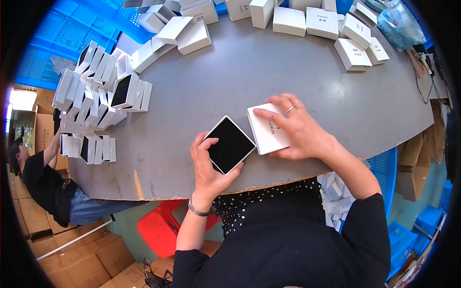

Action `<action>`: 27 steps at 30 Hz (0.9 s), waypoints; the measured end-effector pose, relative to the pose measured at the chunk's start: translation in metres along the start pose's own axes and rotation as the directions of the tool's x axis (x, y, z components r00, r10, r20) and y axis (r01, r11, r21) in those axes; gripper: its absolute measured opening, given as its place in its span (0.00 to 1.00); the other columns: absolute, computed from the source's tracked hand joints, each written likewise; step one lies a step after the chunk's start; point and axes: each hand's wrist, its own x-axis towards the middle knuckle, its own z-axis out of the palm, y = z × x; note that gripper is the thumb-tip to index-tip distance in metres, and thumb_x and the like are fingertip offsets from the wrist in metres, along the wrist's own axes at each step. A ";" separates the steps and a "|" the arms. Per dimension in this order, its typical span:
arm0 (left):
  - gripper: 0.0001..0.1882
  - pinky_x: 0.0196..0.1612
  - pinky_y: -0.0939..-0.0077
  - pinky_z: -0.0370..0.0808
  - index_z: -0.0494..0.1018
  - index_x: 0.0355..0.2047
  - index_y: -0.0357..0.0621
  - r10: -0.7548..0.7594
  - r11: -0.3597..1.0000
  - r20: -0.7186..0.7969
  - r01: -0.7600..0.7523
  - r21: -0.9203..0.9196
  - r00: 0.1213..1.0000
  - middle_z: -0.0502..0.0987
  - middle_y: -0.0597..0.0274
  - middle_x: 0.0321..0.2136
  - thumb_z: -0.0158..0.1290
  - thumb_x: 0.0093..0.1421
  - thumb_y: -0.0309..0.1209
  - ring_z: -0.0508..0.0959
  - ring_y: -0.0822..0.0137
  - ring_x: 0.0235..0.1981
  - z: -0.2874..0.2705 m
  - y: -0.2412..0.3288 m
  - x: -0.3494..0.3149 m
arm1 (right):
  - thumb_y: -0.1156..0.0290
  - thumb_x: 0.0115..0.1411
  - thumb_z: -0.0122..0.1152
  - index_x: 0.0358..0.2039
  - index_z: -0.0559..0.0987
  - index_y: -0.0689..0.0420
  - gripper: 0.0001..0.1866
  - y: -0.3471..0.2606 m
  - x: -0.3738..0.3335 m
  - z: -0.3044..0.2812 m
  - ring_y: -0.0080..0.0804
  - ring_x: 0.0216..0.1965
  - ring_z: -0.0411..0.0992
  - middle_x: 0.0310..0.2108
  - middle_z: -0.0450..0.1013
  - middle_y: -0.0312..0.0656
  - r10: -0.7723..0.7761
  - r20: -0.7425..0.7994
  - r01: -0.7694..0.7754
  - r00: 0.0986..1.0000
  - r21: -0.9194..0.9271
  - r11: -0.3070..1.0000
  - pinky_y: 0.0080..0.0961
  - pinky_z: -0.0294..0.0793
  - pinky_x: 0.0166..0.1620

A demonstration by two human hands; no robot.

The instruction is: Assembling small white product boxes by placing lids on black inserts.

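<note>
A grey tabletop (192, 96) is taken up at its left by a cluster of black-faced white cartons (100, 110) and along its far edge by closed-looking white cartons (289, 21). Near the front edge, the right hand (305, 134) is laid over a white printed carton lid (270, 130), if a lid it is; its fingers are spread, with the thumb at the near side and the others reaching across the top and far side. The left hand (210, 168) is wrapped round a tilted, black-lined carton tray (231, 145), which is pinched between thumb and fingers at neighbouring edges, one fingertip being lapped over the rim. The two pieces are held just beside each other; whether their corners touch cannot be told.

Both would be judged light and fairly stiff, made of smooth board that could slide a little under dry fingers. Corners and white faces may be easily dented or smudged, so opposite side walls are best gripped, with the black lining left unpressed.
</note>
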 end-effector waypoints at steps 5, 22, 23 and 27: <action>0.43 0.62 0.54 0.65 0.64 0.54 0.44 0.040 0.998 0.033 -0.038 -0.056 0.999 0.64 0.45 0.60 0.74 0.38 0.30 0.65 0.46 0.61 0.000 -0.001 0.006 | 0.61 0.32 0.82 0.64 0.72 0.45 0.52 0.004 0.002 -0.001 0.61 0.61 0.60 0.60 0.64 0.53 -0.023 0.048 0.022 0.999 0.023 1.000 0.54 0.60 0.65; 0.58 0.67 0.53 0.60 0.47 0.73 0.42 0.033 0.949 0.187 0.028 -0.315 0.982 0.58 0.44 0.66 0.69 0.50 0.49 0.62 0.45 0.66 -0.004 0.003 0.021 | 0.63 0.34 0.78 0.62 0.74 0.47 0.47 0.004 0.014 0.011 0.61 0.62 0.59 0.60 0.65 0.55 -0.139 0.081 0.121 0.987 0.198 0.973 0.54 0.58 0.66; 0.58 0.67 0.53 0.60 0.47 0.73 0.42 0.028 0.952 0.173 0.026 -0.305 0.985 0.58 0.44 0.66 0.69 0.50 0.49 0.62 0.45 0.66 0.003 0.004 0.021 | 0.63 0.35 0.77 0.61 0.75 0.49 0.46 0.000 0.014 0.014 0.61 0.62 0.58 0.60 0.65 0.56 -0.105 0.066 0.091 0.992 0.199 0.976 0.54 0.58 0.66; 0.55 0.74 0.50 0.43 0.37 0.75 0.36 -0.012 0.964 0.071 0.031 -0.263 0.997 0.43 0.39 0.74 0.45 0.65 0.63 0.41 0.44 0.76 0.039 0.025 0.012 | 0.67 0.36 0.76 0.60 0.74 0.51 0.44 -0.025 0.018 0.034 0.63 0.63 0.57 0.60 0.64 0.56 -0.115 0.029 0.106 0.993 0.232 0.967 0.57 0.58 0.65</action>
